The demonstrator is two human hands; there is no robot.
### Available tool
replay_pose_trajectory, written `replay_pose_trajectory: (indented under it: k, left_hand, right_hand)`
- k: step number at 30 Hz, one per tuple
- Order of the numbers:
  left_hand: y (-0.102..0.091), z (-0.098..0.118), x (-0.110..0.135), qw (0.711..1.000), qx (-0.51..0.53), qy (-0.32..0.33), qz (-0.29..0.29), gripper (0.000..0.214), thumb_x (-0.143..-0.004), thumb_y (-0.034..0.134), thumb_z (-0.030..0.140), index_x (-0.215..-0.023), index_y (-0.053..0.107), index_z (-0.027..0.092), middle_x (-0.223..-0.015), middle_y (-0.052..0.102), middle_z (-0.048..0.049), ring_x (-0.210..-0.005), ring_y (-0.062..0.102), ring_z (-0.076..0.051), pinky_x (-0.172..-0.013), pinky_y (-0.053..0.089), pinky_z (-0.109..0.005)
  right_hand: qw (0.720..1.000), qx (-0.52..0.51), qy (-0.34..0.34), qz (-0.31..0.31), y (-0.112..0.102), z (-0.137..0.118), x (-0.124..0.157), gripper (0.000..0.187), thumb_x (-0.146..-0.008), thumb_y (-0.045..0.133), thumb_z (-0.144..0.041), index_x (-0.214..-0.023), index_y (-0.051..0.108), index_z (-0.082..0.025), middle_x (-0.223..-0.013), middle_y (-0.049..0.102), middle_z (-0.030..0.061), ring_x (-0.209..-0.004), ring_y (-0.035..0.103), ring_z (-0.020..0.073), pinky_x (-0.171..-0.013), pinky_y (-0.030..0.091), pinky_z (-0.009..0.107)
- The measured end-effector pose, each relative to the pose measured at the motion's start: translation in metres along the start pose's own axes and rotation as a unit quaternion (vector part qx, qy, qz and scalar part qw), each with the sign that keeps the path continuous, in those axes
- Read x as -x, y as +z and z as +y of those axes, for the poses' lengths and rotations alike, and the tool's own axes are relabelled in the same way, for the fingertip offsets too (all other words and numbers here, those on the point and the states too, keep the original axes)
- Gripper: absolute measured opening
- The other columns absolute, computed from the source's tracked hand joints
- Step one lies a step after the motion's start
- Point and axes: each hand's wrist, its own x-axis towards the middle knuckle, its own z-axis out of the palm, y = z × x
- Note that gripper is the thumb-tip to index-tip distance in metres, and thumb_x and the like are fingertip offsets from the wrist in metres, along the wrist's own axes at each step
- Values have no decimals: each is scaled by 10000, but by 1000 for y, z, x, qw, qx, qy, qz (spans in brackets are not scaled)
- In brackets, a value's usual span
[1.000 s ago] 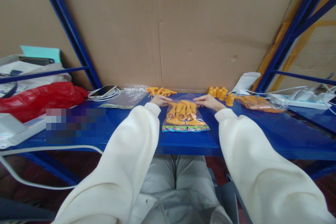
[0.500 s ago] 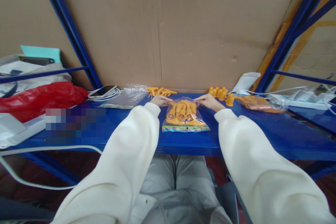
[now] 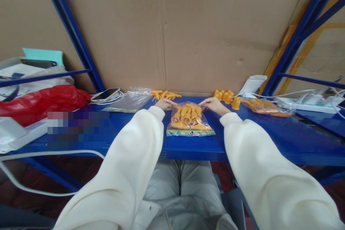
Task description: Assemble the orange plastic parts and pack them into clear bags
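A clear plastic bag point(image 3: 208, 125) with a colourful printed strip along its near edge lies flat on the blue shelf top. Inside it are several orange plastic pieces point(image 3: 185, 112), some with round, hollow ends facing me. At the bag's far left corner, my left hand point(image 3: 165, 104) pinches the film between thumb and fingers. My right hand point(image 3: 213, 105) does the same at the far right corner. The exact contact of the fingertips is small and hard to make out.
Behind the bag lie loose orange pieces point(image 3: 165, 95) and orange cup-like parts point(image 3: 225, 96). Left are flat plastic bags point(image 3: 130, 101), a phone point(image 3: 107, 94) and a red bag point(image 3: 45, 100). A filled bag point(image 3: 265, 107) and power strip point(image 3: 309, 103) sit right. Cardboard point(image 3: 161, 36) stands behind.
Almost nothing differs. The whole view has shifted very slightly, while both hands stay at the bag's far corners and the bag stays in place.
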Motion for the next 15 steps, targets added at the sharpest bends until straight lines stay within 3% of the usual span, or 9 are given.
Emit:
replay_pose_trajectory:
  k: [5,15]
  left_hand:
    - [1,4,2,997,55,-46,6,192,-751,683,41,-705,770,206,-901,792,-47,-1065,720,-251,-1056,473,-579]
    - [3,3,0,1000,23,2,14,101,-737,761,193,-831,788,215,-911,790,-83,-1127,692,-302,-1041,469,-629]
  right_hand:
    - [999,-34,19,14,2,-4,2,78,-699,672,-119,-664,729,-160,-596,706,27,-585,654,146,-662,574,296]
    - [996,-79,27,26,8,-5,2,154,-621,683,-65,-547,620,-183,-523,657,-16,-502,604,109,-557,528,225]
